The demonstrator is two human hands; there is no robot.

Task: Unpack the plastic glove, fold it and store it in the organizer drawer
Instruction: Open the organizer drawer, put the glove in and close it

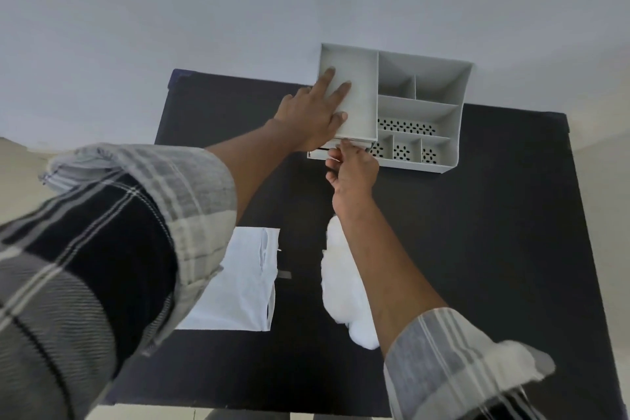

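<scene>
A grey desk organizer (453, 106) stands at the far edge of the black table (494, 249). My left hand (312, 112) lies flat on the organizer's left top, fingers spread. My right hand (353, 169) is closed on the front of the drawer (315, 154) low on the organizer's left side; the drawer sticks out slightly. A crumpled white plastic glove (341, 286) lies on the table under my right forearm, partly hidden. A flat white package (238, 283) lies to its left.
The organizer has several open compartments, some with perforated floors (407, 128). A pale wall rises behind the table. My plaid sleeves cover the near left and near right of the view.
</scene>
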